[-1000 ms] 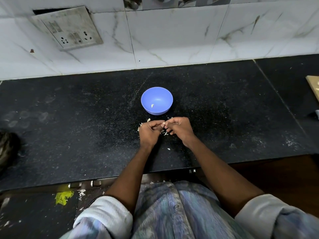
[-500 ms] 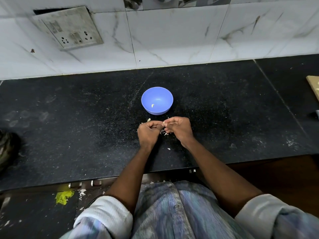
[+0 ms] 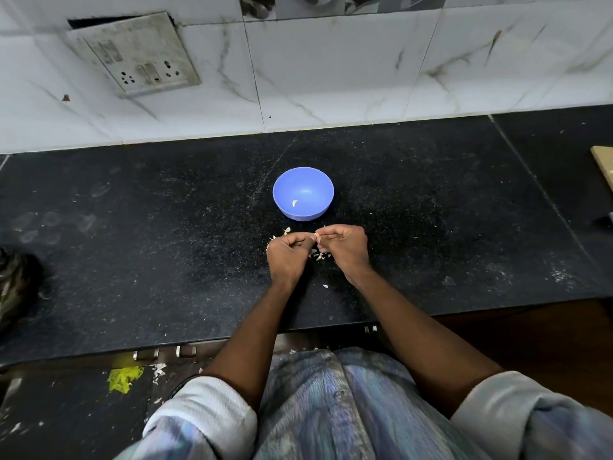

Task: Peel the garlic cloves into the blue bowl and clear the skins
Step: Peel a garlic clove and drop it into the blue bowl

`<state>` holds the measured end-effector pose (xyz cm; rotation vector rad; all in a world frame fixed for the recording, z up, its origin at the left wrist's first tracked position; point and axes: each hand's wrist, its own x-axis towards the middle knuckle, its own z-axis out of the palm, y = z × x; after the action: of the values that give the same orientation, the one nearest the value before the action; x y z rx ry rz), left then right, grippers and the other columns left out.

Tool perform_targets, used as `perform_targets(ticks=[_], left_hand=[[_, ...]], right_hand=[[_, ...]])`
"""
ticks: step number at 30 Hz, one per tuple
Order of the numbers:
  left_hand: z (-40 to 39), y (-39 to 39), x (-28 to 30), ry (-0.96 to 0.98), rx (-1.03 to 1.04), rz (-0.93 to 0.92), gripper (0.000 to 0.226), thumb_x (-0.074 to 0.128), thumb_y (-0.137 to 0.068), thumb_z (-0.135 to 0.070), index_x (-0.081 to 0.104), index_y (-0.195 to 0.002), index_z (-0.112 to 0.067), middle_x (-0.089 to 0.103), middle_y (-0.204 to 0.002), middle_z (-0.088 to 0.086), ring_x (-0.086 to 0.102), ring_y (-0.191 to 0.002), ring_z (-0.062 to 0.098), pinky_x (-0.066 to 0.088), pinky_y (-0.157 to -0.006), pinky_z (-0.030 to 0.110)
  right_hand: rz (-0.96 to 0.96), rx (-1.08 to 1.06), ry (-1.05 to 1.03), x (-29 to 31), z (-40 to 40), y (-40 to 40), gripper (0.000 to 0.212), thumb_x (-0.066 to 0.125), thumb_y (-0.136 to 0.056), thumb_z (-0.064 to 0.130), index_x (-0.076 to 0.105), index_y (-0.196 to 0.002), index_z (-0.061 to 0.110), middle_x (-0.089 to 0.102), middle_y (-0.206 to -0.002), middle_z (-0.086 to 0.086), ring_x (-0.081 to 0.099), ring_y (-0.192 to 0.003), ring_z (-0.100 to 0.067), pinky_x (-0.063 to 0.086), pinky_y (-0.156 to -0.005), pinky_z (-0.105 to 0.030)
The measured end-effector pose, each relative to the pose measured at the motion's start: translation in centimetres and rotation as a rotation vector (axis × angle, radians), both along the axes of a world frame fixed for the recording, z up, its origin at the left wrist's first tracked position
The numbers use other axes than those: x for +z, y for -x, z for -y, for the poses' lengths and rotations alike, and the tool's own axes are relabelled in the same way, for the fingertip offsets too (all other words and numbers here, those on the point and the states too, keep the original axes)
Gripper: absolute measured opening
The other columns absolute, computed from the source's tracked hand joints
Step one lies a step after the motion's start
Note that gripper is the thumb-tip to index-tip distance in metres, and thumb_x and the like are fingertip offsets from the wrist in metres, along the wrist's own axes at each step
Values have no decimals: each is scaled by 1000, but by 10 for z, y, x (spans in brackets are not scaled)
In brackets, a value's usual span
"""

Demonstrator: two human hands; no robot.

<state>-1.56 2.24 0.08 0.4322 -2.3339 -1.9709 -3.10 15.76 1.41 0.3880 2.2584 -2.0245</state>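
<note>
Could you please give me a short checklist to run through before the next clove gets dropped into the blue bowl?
1. Blue bowl upright on the counter, just beyond the hands: ok.
2. Bowl contents: one peeled clove inside, no skins visible: ok.
3. Grip: left hand and right hand meet fingertip to fingertip, pinching a small pale piece: ok.
4. Clove in hand fully peeled: cannot tell, the fingers hide it.
5. Skins cleared: not ok, loose skins lie on the counter under and around the hands.
6. Path to bowl: nothing stands between hands and rim: ok.
</note>
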Motion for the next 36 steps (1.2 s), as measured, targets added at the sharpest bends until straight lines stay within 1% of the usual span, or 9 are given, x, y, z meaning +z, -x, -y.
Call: perform_targets(ticks=[3, 7, 12, 18, 21, 27, 30, 33, 36], left_hand=[[-2, -1, 2, 115, 18, -21, 6, 80, -90, -15, 86, -88, -17, 80, -78, -10, 72, -68, 2, 53, -67, 16], [-4, -1, 6, 212, -8, -54, 11, 76, -91, -15, 83, -85, -22, 78, -75, -13, 74, -68, 8, 61, -69, 25], [-4, -2, 6, 281, -22, -85, 12, 74, -91, -16, 82, -83, -22, 76, -73, -12, 72, -66, 9, 61, -69, 31], [-1, -4, 6, 241, -24, -94, 10, 75, -91, -13, 84, -88, -17, 79, -79, -12, 75, -70, 5, 62, -70, 25], [-1, -4, 7, 210, -5, -75, 9, 77, -90, -14, 85, -87, -16, 79, -77, -11, 75, -68, 4, 60, -67, 22], [-2, -1, 7, 208, -10, -76, 9, 76, -90, -14, 84, -87, -17, 79, -76, -11, 75, -69, 8, 62, -69, 27], [-3, -2, 6, 215, -3, -90, 8, 77, -89, -13, 84, -87, -16, 78, -76, -10, 75, -69, 9, 62, -70, 28], [-4, -2, 7, 219, 25, -113, 7, 79, -86, -13, 83, -80, -15, 77, -70, -8, 75, -67, 13, 57, -71, 18], [-5, -2, 10, 220, 31, -120, 9, 79, -83, -11, 82, -75, -13, 75, -65, -4, 74, -67, 19, 50, -72, 9]], right_hand=[[1, 9, 0, 2, 1, -1, 14, 76, -84, -6, 80, -90, 6, 77, -73, -7, 73, -64, -14, 58, -64, -23], [25, -2, 55, 3, 0, 0, 10, 79, -84, -4, 79, -92, 2, 77, -78, -11, 76, -71, -21, 61, -68, -28], [31, 18, 97, 3, -1, 0, 8, 79, -85, -2, 79, -93, 1, 78, -81, -14, 77, -76, -26, 63, -72, -33], [38, 11, 89, 5, -1, 0, 9, 79, -84, -3, 78, -92, 0, 78, -80, -14, 77, -72, -25, 63, -70, -30], [44, 16, 60, 3, 1, 0, 9, 79, -84, -4, 78, -92, 0, 78, -78, -13, 77, -72, -27, 63, -71, -33], [40, 13, 79, 6, 1, 0, 9, 80, -84, -2, 78, -93, -1, 77, -79, -14, 77, -73, -25, 62, -69, -28], [38, 17, 75, 6, 0, 1, 10, 77, -84, -5, 78, -88, 4, 78, -78, -13, 77, -71, -23, 62, -68, -28], [35, 25, 56, 5, 0, 1, 18, 73, -84, -9, 79, -84, 8, 78, -78, -12, 76, -70, -23, 62, -68, -29], [33, 23, 61, 4, 0, 2, 19, 72, -84, -10, 79, -83, 8, 77, -77, -13, 76, -70, -24, 63, -68, -30]])
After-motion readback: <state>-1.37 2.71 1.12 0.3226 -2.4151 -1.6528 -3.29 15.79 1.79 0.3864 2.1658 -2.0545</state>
